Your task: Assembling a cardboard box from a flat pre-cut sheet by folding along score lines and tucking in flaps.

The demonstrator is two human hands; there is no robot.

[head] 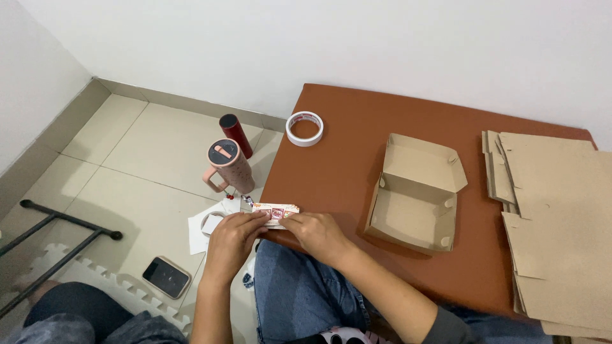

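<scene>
Small printed packet [275,213], red and white, is held at the near left edge of the brown table [344,159], pinched between the closed fingers of the left hand [233,239] and right hand [319,234]. An open cardboard box [415,194] is seen well apart to the right, a tape roll [304,128] at the far edge.

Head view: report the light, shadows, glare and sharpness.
Head view: soft, even indoor light; faint shadow beside the open cardboard box on the brown table; slight sheen on the floor tiles; wide-angle bending at the edges; both hands and the small packet sharp.
</scene>
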